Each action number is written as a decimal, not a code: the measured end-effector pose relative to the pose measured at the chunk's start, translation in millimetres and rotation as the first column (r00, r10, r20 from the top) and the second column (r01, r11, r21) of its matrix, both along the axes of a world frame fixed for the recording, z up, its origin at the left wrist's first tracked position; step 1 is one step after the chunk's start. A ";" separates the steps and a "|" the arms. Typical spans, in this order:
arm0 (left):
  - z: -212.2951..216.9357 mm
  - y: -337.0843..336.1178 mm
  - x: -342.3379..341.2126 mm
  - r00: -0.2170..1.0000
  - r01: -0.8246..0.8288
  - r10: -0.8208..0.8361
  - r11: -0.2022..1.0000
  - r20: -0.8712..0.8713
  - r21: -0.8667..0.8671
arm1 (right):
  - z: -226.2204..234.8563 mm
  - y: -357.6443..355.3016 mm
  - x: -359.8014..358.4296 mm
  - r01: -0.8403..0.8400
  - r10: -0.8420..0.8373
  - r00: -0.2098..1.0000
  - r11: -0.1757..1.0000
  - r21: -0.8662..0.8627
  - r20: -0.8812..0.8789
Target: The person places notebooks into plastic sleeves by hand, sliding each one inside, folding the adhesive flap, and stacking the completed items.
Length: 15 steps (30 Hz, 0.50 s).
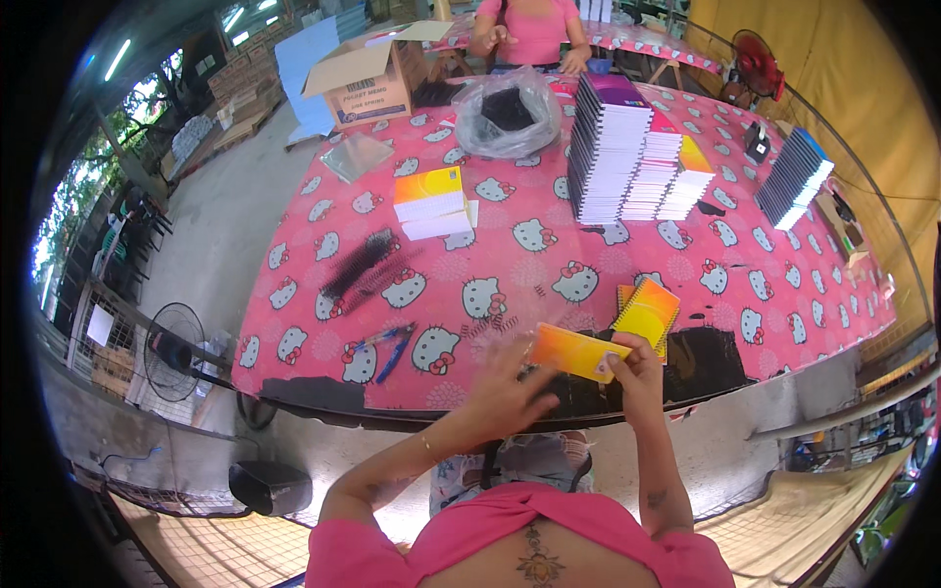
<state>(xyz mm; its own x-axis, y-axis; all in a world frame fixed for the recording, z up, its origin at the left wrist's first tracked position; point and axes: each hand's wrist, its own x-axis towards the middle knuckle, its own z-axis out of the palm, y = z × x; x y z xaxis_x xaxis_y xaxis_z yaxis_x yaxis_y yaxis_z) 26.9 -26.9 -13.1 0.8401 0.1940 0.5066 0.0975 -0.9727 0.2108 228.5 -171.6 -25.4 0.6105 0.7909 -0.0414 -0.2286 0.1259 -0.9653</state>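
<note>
My right hand (639, 380) grips the right end of a small orange-and-yellow notepad (580, 351), held above the near edge of the table. At the pad's left end, my left hand (505, 397) has its fingers spread and slightly blurred; I see nothing held in it. Dark wire binding coils (490, 324) show just beyond its fingertips. Beside my right hand lie spiral-bound yellow notepads (647, 312), overlapping each other. Left of my left hand are blue-handled pliers (396, 355) and a pen (380, 336). A pile of black binding coils (361, 267) lies farther off.
Stacked orange pads (431, 203) sit mid-table, with tall stacks of spiral notebooks (613, 162) to their right. Another notebook stack (792, 179) stands far right. A plastic bag (507, 113) of black coils and a cardboard box (371, 86) are at the back. A person (534, 34) sits opposite.
</note>
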 end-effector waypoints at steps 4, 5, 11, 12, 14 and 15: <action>-21.0 47.3 2.0 0.888 -0.460 0.458 0.878 -0.047 -0.133 | -11.8 -13.5 -4.1 0.100 -0.117 0.979 0.989 0.111 0.165; -32.1 57.3 4.6 0.875 -0.483 0.470 0.864 -0.119 -0.143 | -23.1 -15.1 -6.0 0.086 -0.101 0.979 0.992 0.091 0.177; -49.4 88.7 78.0 0.943 -0.302 0.281 0.947 -0.179 -0.108 | -37.1 -8.2 -21.3 0.118 -0.134 0.974 0.988 0.096 0.184; -48.2 94.4 91.8 0.962 -0.245 0.237 0.969 -0.134 -0.043 | -38.7 -7.5 -20.9 0.123 -0.141 0.972 0.987 0.105 0.188; -45.8 106.2 104.4 0.979 -0.150 0.142 0.988 -0.148 -0.039 | -41.2 -6.4 -23.8 0.142 -0.164 0.972 0.981 0.136 0.168; -44.8 110.4 111.1 0.985 -0.057 0.048 0.997 -0.167 -0.048 | -39.6 -7.3 -24.3 0.125 -0.146 0.977 0.983 0.133 0.157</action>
